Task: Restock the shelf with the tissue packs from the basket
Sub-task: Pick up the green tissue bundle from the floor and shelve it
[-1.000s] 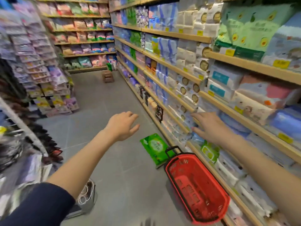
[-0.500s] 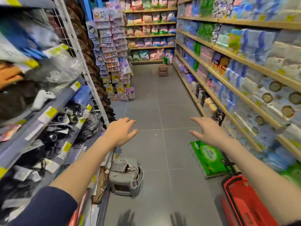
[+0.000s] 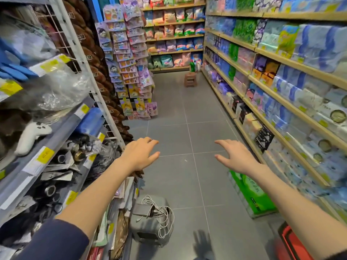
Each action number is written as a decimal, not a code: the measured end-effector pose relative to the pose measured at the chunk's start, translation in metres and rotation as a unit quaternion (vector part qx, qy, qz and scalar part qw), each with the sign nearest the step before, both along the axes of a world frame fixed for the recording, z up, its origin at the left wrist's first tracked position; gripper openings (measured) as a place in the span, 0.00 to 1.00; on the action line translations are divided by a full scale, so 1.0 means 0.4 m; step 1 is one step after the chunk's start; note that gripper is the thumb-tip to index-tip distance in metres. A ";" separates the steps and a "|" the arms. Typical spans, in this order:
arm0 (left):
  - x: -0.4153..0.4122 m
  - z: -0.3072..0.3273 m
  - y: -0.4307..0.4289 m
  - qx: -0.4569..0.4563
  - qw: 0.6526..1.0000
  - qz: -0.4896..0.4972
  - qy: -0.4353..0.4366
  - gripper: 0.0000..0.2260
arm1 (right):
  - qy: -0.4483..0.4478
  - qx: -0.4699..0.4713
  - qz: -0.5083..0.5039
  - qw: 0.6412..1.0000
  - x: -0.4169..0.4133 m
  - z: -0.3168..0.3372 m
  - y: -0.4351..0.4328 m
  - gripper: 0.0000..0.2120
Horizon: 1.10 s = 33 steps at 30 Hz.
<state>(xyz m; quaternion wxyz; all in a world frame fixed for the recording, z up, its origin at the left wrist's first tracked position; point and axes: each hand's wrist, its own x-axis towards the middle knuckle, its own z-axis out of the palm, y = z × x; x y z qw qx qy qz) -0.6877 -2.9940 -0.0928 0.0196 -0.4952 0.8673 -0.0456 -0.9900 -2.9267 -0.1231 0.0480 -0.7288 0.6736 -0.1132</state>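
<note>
Both my hands hang in the air over the grey aisle floor, holding nothing. My left hand has relaxed fingers spread forward. My right hand is also spread, palm down. The red basket shows only as a corner at the bottom right, partly behind my right forearm; its inside is hidden. A green tissue pack leans on the floor against the bottom of the wooden tissue shelf, which runs along the right side full of packs.
A grey stool with a charger and white cable on top stands on the floor near the left rack. The left rack holds hair goods and bags. A small brown step stool sits far down the aisle.
My view has swung left, away from the tissue shelf toward the aisle. My right hand left the shelf packs and now hovers over the floor. The basket slid to the frame's bottom right corner.
</note>
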 end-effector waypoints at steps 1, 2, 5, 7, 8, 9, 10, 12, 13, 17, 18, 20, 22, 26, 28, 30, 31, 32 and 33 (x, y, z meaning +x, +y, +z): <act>-0.021 -0.005 -0.037 -0.001 1.000 -0.008 -0.006 0.23 | -0.001 0.000 -0.002 1.000 -0.015 -0.005 -0.030 0.25; -0.044 -0.010 -0.075 -0.002 1.000 -0.016 -0.009 0.23 | -0.002 0.000 -0.005 1.000 -0.031 -0.011 -0.062 0.25; -0.127 -0.025 -0.204 0.004 0.999 -0.040 -0.010 0.23 | -0.010 0.004 -0.022 1.000 -0.099 -0.031 -0.163 0.26; -0.194 -0.032 -0.294 0.008 0.998 -0.058 -0.017 0.23 | -0.015 0.004 -0.038 0.999 -0.158 -0.042 -0.232 0.26; -0.231 -0.034 -0.336 0.012 0.998 -0.064 -0.019 0.23 | -0.014 0.004 -0.047 0.999 -0.191 -0.045 -0.262 0.26; -0.268 -0.036 -0.375 0.018 0.997 -0.071 -0.021 0.23 | -0.013 0.008 -0.058 0.998 -0.223 -0.046 -0.287 0.26; -0.306 -0.040 -0.412 0.023 0.996 -0.081 -0.023 0.23 | -0.015 0.012 -0.069 0.997 -0.257 -0.050 -0.310 0.26; -0.377 -0.048 -0.476 0.026 0.994 -0.101 -0.025 0.23 | -0.021 0.021 -0.090 0.996 -0.324 -0.056 -0.348 0.26; -0.413 -0.052 -0.505 0.028 0.993 -0.111 -0.025 0.23 | -0.023 0.024 -0.102 0.994 -0.357 -0.058 -0.364 0.27; -0.560 -0.071 -0.599 0.045 0.985 -0.163 -0.025 0.23 | -0.039 0.031 -0.165 0.985 -0.478 -0.071 -0.386 0.27; -0.601 -0.077 -0.622 0.049 0.983 -0.177 -0.026 0.23 | -0.040 0.032 -0.182 0.982 -0.505 -0.075 -0.384 0.27; -0.689 -0.091 -0.668 0.060 0.975 -0.211 -0.031 0.23 | -0.049 0.040 -0.223 0.973 -0.561 -0.086 -0.376 0.27; -0.780 -0.109 -0.710 0.072 0.965 -0.251 -0.037 0.24 | -0.057 0.049 -0.260 0.963 -0.614 -0.101 -0.368 0.27; -0.972 -0.168 -0.804 0.098 0.939 -0.325 -0.055 0.25 | -0.077 0.058 -0.341 0.935 -0.709 -0.146 -0.365 0.27; -1.073 -0.203 -0.855 0.114 0.924 -0.360 -0.065 0.25 | -0.099 0.052 -0.391 0.914 -0.751 -0.174 -0.374 0.27; -1.169 -0.236 -0.903 0.134 0.907 -0.393 -0.069 0.26 | -0.114 0.050 -0.439 0.890 -0.789 -0.209 -0.387 0.27; -1.215 -0.252 -0.927 0.145 0.899 -0.407 -0.072 0.26 | -0.129 0.048 -0.462 0.876 -0.805 -0.226 -0.393 0.27; -1.258 -0.266 -0.950 0.159 0.891 -0.418 -0.076 0.26 | -0.147 0.047 -0.483 0.862 -0.820 -0.244 -0.400 0.28; -1.298 -0.280 -0.973 0.171 0.884 -0.429 -0.079 0.26 | -0.165 0.047 -0.503 0.847 -0.832 -0.260 -0.406 0.28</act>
